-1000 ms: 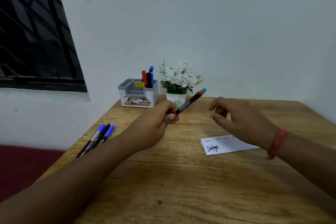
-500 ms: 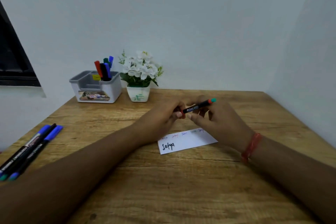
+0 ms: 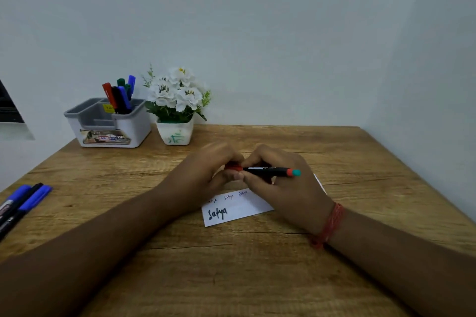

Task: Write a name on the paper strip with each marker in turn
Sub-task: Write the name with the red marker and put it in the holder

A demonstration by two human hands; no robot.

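Head view | both hands hold marker over paper strip, mid-table

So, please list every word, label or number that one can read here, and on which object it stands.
"Safya": large dark handwriting on the paper strip.
Three small handwritten names along the strip's top edge: too small to read surely.
White print on the marker in the hands: blurred.
Label on the front of the organizer: blurred, unreadable.
Yellow sticker inside the organizer: unreadable.
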